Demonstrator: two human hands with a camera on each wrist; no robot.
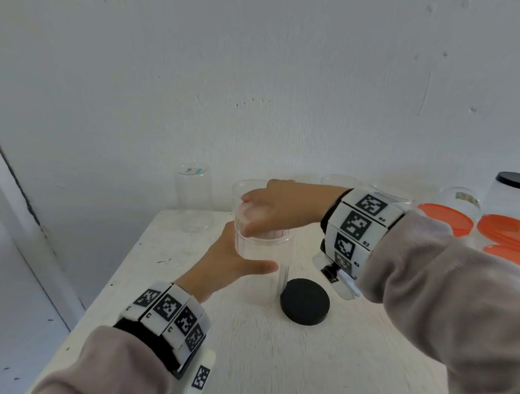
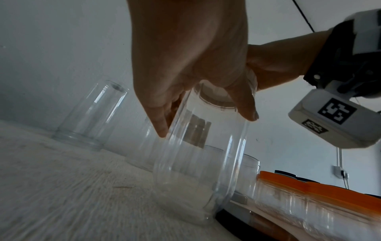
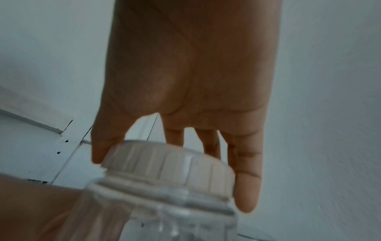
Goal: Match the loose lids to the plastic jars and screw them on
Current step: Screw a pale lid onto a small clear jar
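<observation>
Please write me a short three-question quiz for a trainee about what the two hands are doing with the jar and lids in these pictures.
1. True or false: the right hand grips the black lid.
2. Multiple choice: where is the left hand's grip? A) round the side of the clear jar B) on an orange lid C) flat on the table
3. Fill in: the lid on the held jar is ____ in colour.

Key
1. False: it grips the white lid on top of the clear jar; the black lid lies loose on the table beside the jar.
2. A
3. White
</observation>
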